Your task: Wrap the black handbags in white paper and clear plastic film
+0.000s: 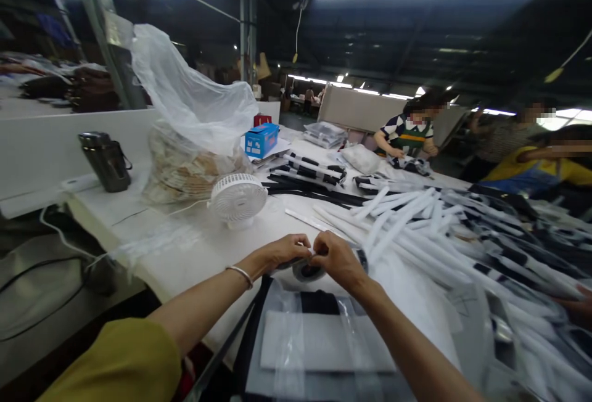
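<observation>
My left hand (289,250) and my right hand (337,259) meet over the table, fingertips pinched close together. What lies between the fingertips is too small and blurred to make out. Just under them is a dark, rounded, shiny thing (309,271), partly covered by my fingers. Nearer to me lies a flat folded bundle (324,337), grey and white with a black patch, with clear plastic strips across it. A white bracelet (241,275) circles my left wrist.
A white fan (238,198), a dark tumbler (105,161), a plastic-bagged stack (185,168) and a blue box (261,140) stand to the left and behind. White strips (407,220) pile up on the right. A co-worker (409,127) handles cloth across the table.
</observation>
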The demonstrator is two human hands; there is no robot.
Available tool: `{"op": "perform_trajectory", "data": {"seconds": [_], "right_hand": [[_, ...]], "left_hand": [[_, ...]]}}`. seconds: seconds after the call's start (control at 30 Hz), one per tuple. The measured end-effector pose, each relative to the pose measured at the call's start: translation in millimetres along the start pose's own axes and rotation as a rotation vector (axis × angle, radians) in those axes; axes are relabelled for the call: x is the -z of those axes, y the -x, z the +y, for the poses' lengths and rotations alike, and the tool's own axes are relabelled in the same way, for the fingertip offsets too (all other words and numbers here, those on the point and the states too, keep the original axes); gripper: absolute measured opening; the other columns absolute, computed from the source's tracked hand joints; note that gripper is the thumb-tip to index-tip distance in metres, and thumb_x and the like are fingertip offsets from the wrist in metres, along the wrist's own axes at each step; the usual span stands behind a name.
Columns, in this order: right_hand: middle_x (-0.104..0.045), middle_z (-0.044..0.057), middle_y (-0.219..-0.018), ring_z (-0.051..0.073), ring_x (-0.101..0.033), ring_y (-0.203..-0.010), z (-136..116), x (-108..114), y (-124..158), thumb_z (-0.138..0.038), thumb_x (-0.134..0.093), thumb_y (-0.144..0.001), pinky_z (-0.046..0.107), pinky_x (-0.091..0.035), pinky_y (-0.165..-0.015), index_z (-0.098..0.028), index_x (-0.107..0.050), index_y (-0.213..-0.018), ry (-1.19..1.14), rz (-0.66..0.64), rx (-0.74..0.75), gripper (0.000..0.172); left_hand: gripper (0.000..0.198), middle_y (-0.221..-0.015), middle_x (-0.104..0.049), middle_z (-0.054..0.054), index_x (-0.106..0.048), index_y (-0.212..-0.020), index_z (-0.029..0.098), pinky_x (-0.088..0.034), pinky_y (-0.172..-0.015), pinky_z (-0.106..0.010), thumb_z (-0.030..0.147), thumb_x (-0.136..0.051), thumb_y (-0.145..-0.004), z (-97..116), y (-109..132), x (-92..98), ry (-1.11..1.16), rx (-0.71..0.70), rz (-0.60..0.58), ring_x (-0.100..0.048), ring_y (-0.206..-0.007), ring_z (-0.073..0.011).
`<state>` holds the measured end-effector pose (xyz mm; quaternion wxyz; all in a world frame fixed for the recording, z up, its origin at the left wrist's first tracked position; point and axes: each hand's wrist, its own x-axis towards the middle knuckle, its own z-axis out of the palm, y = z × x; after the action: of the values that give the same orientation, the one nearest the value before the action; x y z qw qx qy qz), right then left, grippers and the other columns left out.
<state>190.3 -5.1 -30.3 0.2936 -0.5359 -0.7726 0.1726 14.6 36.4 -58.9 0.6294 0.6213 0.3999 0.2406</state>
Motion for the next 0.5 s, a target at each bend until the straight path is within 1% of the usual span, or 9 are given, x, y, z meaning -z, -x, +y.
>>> {"op": "perform_trajectory", "data": {"seconds": [0.07, 0.13, 0.27, 0.33, 0.4, 0.5], "right_hand": [[-0.051, -0.007, -0.068, 0.011, -0.045, -0.063, -1, 2, -1, -0.005, -0.074, -0.061, 0.024, -0.031, -0.058, -0.019, -0.051, -0.070, 0.045, -0.039, -0.051, 0.028], [-0.049, -0.008, -0.066, 0.011, -0.042, -0.062, -3, 5, -2, -0.007, -0.074, -0.060, 0.024, -0.028, -0.056, -0.020, -0.048, -0.069, 0.079, -0.093, -0.085, 0.031], [-0.051, -0.007, -0.063, 0.011, -0.043, -0.061, -9, 14, -7, -0.010, -0.076, -0.058, 0.024, -0.027, -0.055, -0.020, -0.048, -0.067, 0.116, -0.212, -0.142, 0.032], [-0.052, -0.007, -0.063, 0.011, -0.044, -0.061, -13, 18, -9, -0.010, -0.077, -0.058, 0.024, -0.026, -0.054, -0.020, -0.049, -0.067, 0.126, -0.254, -0.167, 0.031], [-0.053, -0.007, -0.063, 0.011, -0.044, -0.060, -14, 20, -9, -0.010, -0.077, -0.057, 0.024, -0.025, -0.054, -0.020, -0.050, -0.066, 0.130, -0.274, -0.177, 0.031], [-0.052, -0.007, -0.062, 0.010, -0.044, -0.060, -14, 19, -8, -0.008, -0.076, -0.057, 0.024, -0.025, -0.054, -0.020, -0.050, -0.066, 0.125, -0.275, -0.172, 0.030]], "left_hand": [[0.023, -0.056, -0.043, 0.008, -0.056, -0.078, 0.019, -0.023, -0.050, -0.024, 0.030, -0.068, -0.062, 1, 2, -2.1, -0.037, -0.003, -0.009, -0.034, -0.051, -0.0089], [0.022, -0.058, -0.044, 0.008, -0.057, -0.079, 0.019, -0.024, -0.051, -0.024, 0.030, -0.068, -0.063, 1, 4, -3.6, -0.062, -0.006, -0.025, -0.034, -0.053, -0.0096], [0.021, -0.069, -0.053, 0.004, -0.059, -0.079, 0.018, -0.031, -0.056, -0.025, 0.035, -0.065, -0.069, 1, 9, -6.7, -0.081, -0.017, -0.049, -0.042, -0.062, -0.0118], [0.022, -0.073, -0.055, 0.002, -0.059, -0.080, 0.018, -0.033, -0.059, -0.025, 0.038, -0.063, -0.071, 1, 11, -9.4, -0.078, -0.021, -0.050, -0.044, -0.065, -0.0125], [0.024, -0.071, -0.055, 0.003, -0.060, -0.082, 0.018, -0.032, -0.058, -0.026, 0.037, -0.066, -0.069, -1, 11, -12.7, -0.072, -0.011, -0.032, -0.044, -0.064, -0.0126], [0.023, -0.063, -0.051, 0.004, -0.059, -0.081, 0.017, -0.029, -0.055, -0.026, 0.030, -0.066, -0.063, -5, 8, -18.0, -0.055, 0.031, 0.023, -0.042, -0.059, -0.0124]]}}
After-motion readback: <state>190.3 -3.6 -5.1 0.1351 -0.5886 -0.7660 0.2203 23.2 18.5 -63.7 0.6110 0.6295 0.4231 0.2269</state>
